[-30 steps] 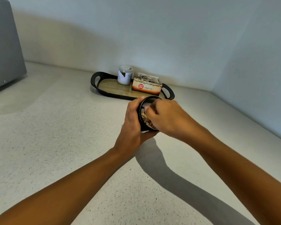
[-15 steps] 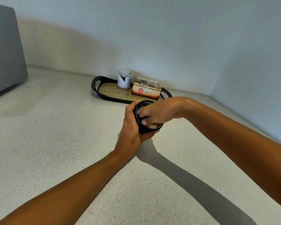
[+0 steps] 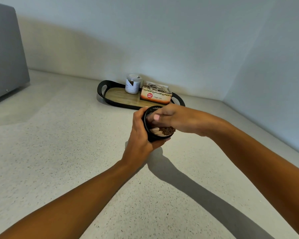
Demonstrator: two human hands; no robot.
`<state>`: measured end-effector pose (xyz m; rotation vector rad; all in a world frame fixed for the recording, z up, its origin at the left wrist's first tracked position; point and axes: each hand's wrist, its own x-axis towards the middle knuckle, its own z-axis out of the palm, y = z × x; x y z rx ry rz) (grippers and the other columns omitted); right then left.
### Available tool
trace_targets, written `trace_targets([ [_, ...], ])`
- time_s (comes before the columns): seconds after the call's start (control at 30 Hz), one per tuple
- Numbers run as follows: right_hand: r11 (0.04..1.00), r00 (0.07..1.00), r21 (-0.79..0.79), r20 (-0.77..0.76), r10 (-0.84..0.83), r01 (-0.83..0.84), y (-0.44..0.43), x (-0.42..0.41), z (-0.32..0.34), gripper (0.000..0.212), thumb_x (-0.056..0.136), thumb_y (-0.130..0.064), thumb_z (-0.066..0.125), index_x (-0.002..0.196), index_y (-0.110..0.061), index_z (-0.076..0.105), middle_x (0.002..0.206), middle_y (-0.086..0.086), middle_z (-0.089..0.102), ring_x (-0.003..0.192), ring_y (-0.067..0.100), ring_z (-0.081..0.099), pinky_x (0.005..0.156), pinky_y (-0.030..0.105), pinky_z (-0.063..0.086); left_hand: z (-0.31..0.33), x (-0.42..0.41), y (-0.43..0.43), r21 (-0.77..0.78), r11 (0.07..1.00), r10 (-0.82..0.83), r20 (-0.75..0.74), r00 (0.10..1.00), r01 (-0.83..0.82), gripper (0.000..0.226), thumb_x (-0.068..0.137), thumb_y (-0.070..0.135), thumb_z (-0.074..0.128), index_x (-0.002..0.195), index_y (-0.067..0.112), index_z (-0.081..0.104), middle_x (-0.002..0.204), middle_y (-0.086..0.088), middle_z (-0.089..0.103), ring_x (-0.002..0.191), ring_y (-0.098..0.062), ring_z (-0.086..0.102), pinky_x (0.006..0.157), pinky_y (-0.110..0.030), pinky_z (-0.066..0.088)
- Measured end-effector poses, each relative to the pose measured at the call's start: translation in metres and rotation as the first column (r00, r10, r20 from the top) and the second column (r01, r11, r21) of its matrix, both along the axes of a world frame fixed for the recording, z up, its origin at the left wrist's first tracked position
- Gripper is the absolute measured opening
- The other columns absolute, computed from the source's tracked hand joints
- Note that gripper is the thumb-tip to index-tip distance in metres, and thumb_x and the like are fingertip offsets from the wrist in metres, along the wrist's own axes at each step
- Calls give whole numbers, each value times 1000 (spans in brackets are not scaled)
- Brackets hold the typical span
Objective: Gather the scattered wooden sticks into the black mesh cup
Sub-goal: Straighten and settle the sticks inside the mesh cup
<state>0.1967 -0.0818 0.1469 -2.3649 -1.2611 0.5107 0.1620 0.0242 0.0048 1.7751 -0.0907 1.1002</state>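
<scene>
Fingers of the left hand [image 3: 140,134] curl round the tilted black mesh cup [image 3: 150,112]. From 3 o'clock the right hand [image 3: 178,118] seems to seat wooden sticks [image 3: 155,131], its grip unclear; next, withdraw without spilling.

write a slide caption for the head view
Left hand grips the tilted black mesh cup while the right hand reaches inside above the wooden sticks.

1 head view, looking forward-down over countertop [image 3: 59,152], close above forearms.
</scene>
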Motion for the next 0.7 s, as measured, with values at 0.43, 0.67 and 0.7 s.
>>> trace_targets([
  [0.43, 791, 997, 611, -74, 33, 19, -25, 24, -15, 27, 96, -8, 50, 123, -6, 55, 120, 6, 65, 112, 10, 61, 101, 31, 47, 3, -1, 1, -85, 996, -41, -72, 997, 35, 103, 63, 29, 84, 143, 15, 20, 140, -3, 38, 129, -8, 39, 104, -17, 37],
  [0.67, 949, 948, 267, -220, 229, -167, -48, 67, -44, 96, 76, -11, 73, 147, -34, 14, 154, -11, 23, 142, 6, 25, 118, 37, 24, 6, -3, 7, -180, 961, -236, -147, 961, 209, 112, 64, 22, 84, 143, 34, 6, 131, 1, 51, 121, -5, 51, 98, -18, 44],
  [0.7, 956, 941, 239, -246, 231, -172, -49, 69, -49, 96, 76, -7, 72, 147, -34, 15, 153, -10, 25, 141, 7, 27, 117, 39, 26, 7, -3, 8, -173, 958, -254, -150, 956, 227, 110, 65, 20, 84, 143, 34, 7, 129, 4, 52, 119, -5, 52, 96, -19, 46],
])
